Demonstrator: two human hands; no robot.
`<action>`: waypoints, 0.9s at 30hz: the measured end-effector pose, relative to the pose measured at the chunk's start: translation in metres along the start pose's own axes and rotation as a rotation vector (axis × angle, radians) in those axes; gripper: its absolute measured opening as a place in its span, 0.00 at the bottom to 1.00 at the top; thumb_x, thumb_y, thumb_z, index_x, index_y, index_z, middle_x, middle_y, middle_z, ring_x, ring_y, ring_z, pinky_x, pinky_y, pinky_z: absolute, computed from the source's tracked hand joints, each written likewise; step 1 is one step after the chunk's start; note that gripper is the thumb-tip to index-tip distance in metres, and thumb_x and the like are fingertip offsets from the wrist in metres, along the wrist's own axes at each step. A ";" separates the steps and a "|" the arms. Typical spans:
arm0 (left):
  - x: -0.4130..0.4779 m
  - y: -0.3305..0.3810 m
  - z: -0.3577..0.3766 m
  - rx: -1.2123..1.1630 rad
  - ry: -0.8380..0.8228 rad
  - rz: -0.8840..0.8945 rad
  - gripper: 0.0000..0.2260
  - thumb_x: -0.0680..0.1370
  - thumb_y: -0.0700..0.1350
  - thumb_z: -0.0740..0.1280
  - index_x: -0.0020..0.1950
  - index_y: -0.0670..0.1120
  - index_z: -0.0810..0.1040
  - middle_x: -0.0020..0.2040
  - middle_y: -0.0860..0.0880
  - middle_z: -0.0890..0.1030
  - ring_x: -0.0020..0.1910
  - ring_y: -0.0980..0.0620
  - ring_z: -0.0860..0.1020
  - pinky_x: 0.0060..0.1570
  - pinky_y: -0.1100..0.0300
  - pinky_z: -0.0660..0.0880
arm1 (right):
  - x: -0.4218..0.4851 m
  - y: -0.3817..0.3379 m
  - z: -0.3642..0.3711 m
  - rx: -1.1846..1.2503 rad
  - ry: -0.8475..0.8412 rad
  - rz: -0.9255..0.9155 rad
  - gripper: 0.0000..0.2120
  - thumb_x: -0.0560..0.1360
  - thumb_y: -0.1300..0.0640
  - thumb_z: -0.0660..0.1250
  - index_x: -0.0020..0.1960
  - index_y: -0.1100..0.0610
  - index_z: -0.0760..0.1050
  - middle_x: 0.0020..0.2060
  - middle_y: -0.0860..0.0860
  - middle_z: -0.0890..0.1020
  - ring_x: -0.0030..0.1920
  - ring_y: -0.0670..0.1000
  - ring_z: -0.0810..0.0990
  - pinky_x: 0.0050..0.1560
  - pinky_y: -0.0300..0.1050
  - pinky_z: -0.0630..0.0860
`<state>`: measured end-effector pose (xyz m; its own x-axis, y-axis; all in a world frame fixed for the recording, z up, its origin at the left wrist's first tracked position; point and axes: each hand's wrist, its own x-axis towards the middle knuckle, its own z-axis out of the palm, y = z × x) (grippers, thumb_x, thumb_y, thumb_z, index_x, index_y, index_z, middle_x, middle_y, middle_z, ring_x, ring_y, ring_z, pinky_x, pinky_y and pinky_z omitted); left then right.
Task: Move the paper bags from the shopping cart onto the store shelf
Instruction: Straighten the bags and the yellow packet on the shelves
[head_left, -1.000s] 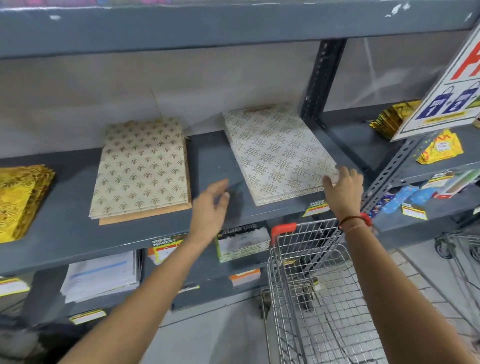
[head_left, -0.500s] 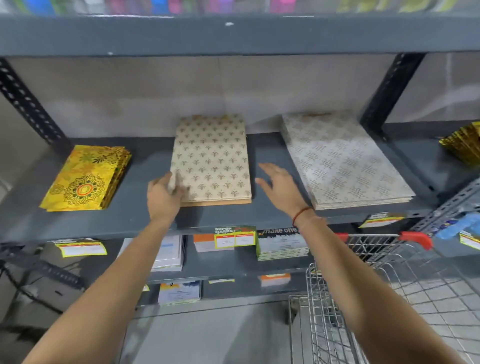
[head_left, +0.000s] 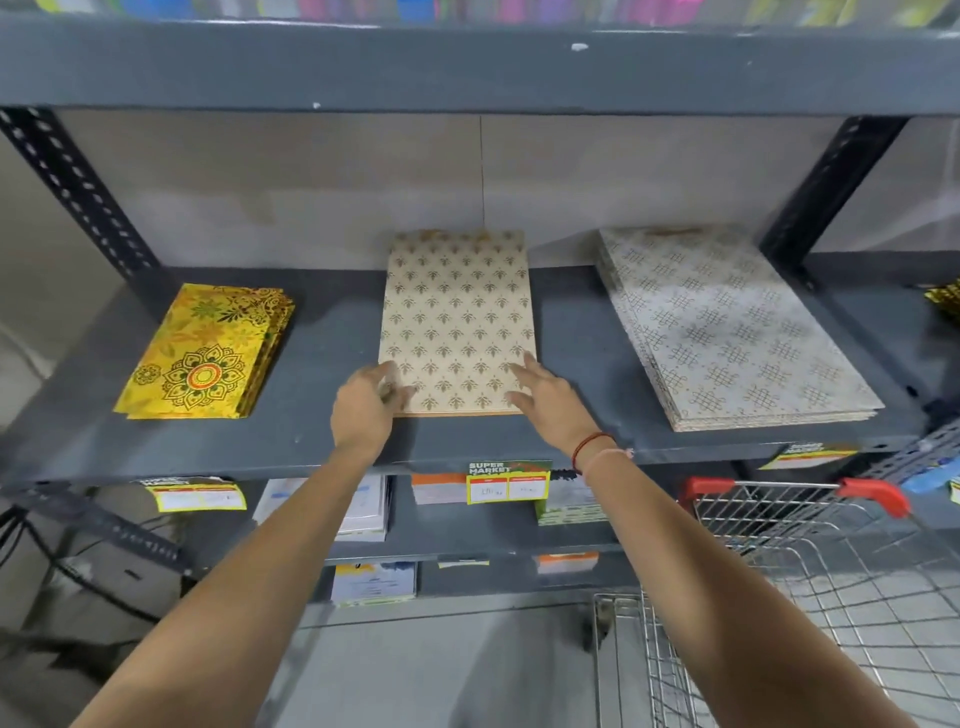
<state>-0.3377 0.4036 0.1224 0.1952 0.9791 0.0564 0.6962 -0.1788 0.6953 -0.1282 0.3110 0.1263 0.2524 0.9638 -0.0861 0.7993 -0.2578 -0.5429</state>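
Three flat stacks of paper bags lie on the grey store shelf (head_left: 322, 436). The beige leaf-patterned stack (head_left: 457, 317) is in the middle. My left hand (head_left: 366, 408) rests on its front left corner, fingers spread. My right hand (head_left: 545, 400) lies flat on its front right corner, a red thread at the wrist. Neither hand grips anything. A white knot-patterned stack (head_left: 727, 332) lies to the right and a yellow-gold mandala stack (head_left: 208, 353) to the left. The wire shopping cart (head_left: 810, 582) with red handle ends stands at the lower right; the part I see holds no bags.
Dark perforated uprights (head_left: 72, 187) frame the shelf bay. Price tags (head_left: 506, 483) hang from the shelf's front edge. Lower shelves hold card packs and paper stacks (head_left: 363, 506). More gold bags (head_left: 945, 301) show at the far right. Cables trail on the floor at left.
The view swung left from the white stack to centre on the beige stack. Both hands moved off the white stack's side and now press the beige stack's two front corners.
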 end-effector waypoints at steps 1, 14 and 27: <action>0.001 -0.001 0.000 0.011 -0.011 0.002 0.12 0.73 0.48 0.72 0.47 0.40 0.77 0.48 0.42 0.81 0.46 0.40 0.79 0.43 0.51 0.77 | 0.000 0.000 0.001 0.011 -0.007 0.013 0.23 0.80 0.56 0.61 0.73 0.59 0.63 0.77 0.56 0.57 0.75 0.56 0.61 0.74 0.49 0.60; 0.009 0.014 0.006 0.003 -0.011 -0.270 0.19 0.72 0.50 0.73 0.54 0.35 0.80 0.53 0.36 0.82 0.52 0.36 0.80 0.49 0.46 0.79 | 0.011 -0.024 0.013 0.117 0.283 0.358 0.19 0.75 0.58 0.69 0.61 0.68 0.73 0.58 0.63 0.80 0.59 0.60 0.79 0.57 0.49 0.76; 0.008 0.007 -0.008 -0.019 -0.103 -0.182 0.20 0.71 0.51 0.73 0.58 0.40 0.79 0.57 0.41 0.82 0.53 0.41 0.80 0.45 0.53 0.76 | 0.007 -0.026 -0.001 0.218 0.261 0.505 0.15 0.73 0.54 0.69 0.51 0.66 0.77 0.50 0.61 0.83 0.51 0.61 0.82 0.43 0.44 0.75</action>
<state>-0.3373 0.4111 0.1333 0.1378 0.9799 -0.1445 0.7133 0.0031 0.7009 -0.1470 0.3243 0.1409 0.7185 0.6706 -0.1844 0.4228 -0.6318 -0.6497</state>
